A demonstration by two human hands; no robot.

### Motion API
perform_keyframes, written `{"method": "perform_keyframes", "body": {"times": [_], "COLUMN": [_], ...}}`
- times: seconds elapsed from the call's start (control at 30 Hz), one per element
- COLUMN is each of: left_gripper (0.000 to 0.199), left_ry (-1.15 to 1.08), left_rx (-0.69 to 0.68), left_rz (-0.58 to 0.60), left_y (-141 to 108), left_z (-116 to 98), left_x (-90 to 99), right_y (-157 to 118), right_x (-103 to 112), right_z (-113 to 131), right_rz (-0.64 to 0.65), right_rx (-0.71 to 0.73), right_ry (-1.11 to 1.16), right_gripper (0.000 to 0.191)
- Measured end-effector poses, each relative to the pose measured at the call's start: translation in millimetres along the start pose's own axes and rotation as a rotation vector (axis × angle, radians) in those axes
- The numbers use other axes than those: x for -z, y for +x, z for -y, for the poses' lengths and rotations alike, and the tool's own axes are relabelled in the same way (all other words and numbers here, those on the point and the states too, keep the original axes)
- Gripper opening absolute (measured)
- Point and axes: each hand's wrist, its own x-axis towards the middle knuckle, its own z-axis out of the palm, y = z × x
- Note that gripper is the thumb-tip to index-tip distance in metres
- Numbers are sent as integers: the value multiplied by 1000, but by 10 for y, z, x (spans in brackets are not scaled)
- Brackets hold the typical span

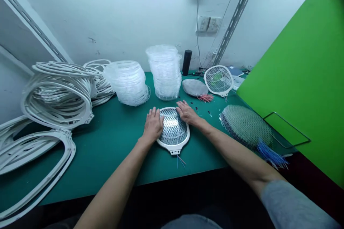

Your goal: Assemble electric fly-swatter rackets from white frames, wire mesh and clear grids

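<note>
L hand (153,126) & R hand (187,112) flat on white plastic racket frame (174,144) w/ wire mesh (173,128) on green bench (118,150), fingers (180,105) spread, no grip; looks light, stiff, mesh delicate, so hold by rim.

and here's the white bug-zapper racket frame (174,145) lying flat on the green bench mat (120,146), neck toward the person, diamond wire mesh (173,128) filling its oval! thin coloured wires (180,161) poke from the neck, left hand (153,125) and right hand (187,112) pressed on either side.
</note>
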Motion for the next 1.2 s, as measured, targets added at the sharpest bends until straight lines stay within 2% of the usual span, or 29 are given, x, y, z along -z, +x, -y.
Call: {"method": "perform_keyframes", "body": {"times": [0.07,0.13,0.37,0.5,0.57,0.6,0.67,0.7,0.73,0.77,0.8,0.87,0.93,0.97,1.03,1.1,1.2], "left_gripper": [53,52,57,52,51,51,45,41,36,38,44,55,63,67,65,56,39], "left_ry": [7,7,22,15,-15,-47,-239,-346,-441,-521,-600,-854,-1160,-1281,-1398,-1334,-951], "left_rx": [-6,-28,-55,-30,2,21,54,81,145,261,431,773,874,883,872,799,500], "left_rz": [89,120,108,104,43,-8,-215,-292,-316,-258,-140,141,294,317,272,186,57], "left_y": [190,284,234,271,70,-131,-721,-1075,-1435,-1772,-2061,-2440,-2560,-2554,-2485,-2404,-2260], "left_z": [116,179,145,106,52,12,-92,-154,-222,-293,-367,-509,-620,-655,-661,-560,-214], "left_x": [13,-12,-89,28,163,238,373,424,459,479,482,451,408,401,453,614,1024], "right_y": [152,217,185,222,180,127,-46,-158,-277,-396,-506,-686,-806,-849,-913,-948,-913], "right_x": [-55,-128,-240,-248,-223,-205,-162,-139,-115,-88,-61,-6,43,67,122,204,401], "right_z": [-68,-84,-97,-61,-25,-10,12,21,30,45,69,153,288,366,513,613,663], "right_rz": [83,117,141,94,61,49,28,17,6,-8,-25,-71,-129,-159,-215,-238,-112], "right_rx": [54,87,50,16,9,9,2,-8,-22,-39,-61,-119,-188,-217,-261,-324,-391], "right_ry": [10,14,2,93,116,123,146,158,164,176,200,283,396,454,569,735,1023], "right_gripper": [48,47,50,39,31,28,24,24,25,27,28,29,28,28,29,34,41]}}
